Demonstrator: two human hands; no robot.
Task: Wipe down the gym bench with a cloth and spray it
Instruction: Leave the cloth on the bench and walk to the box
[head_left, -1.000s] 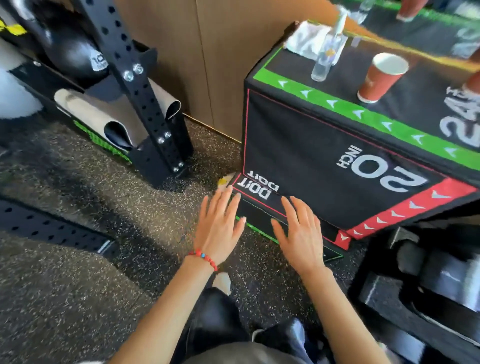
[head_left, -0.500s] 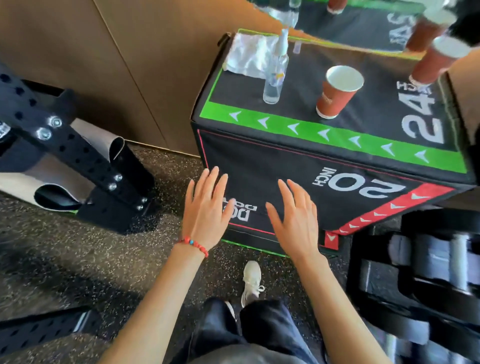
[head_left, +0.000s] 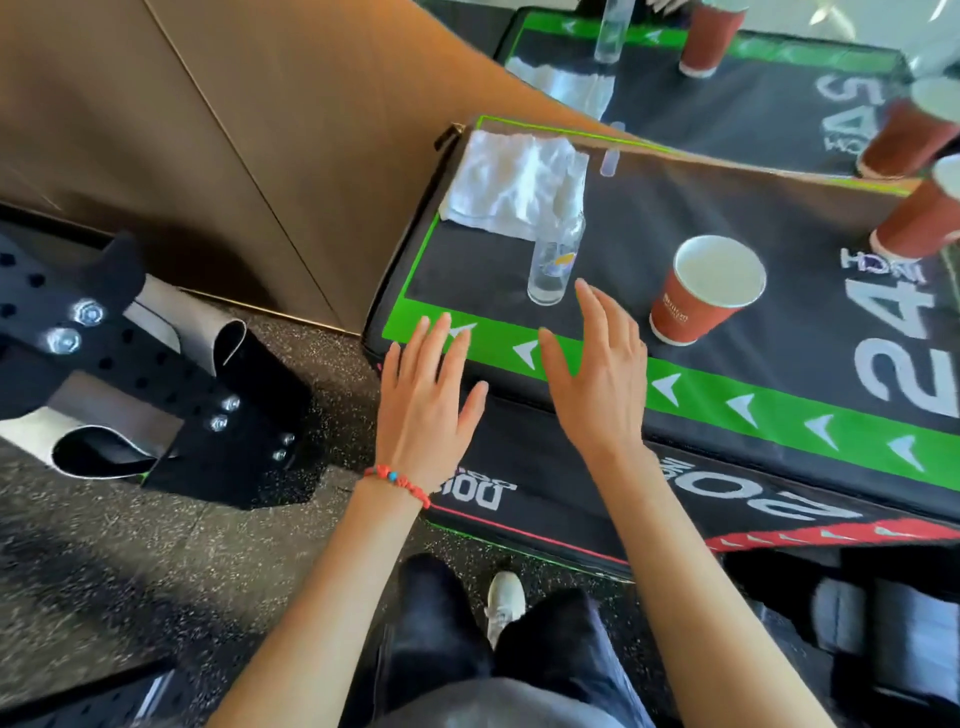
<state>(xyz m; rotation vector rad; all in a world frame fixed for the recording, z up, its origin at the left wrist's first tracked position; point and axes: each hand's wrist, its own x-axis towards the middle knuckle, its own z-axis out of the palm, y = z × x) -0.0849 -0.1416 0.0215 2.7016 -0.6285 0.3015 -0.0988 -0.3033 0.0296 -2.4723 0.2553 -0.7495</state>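
Your left hand (head_left: 423, 402) and right hand (head_left: 597, 374) both spread flat and holding nothing above the plyo box's (head_left: 779, 415) near green edge, clear spray bottle (head_left: 553, 260) just beyond your right fingertips, white cloth (head_left: 511, 182) farther back at the box's far left corner, red paper cup (head_left: 701, 291) right of the bottle.

red paper cup (head_left: 707, 290), black perforated rack upright (head_left: 119, 358), speckled rubber floor (head_left: 104, 545)
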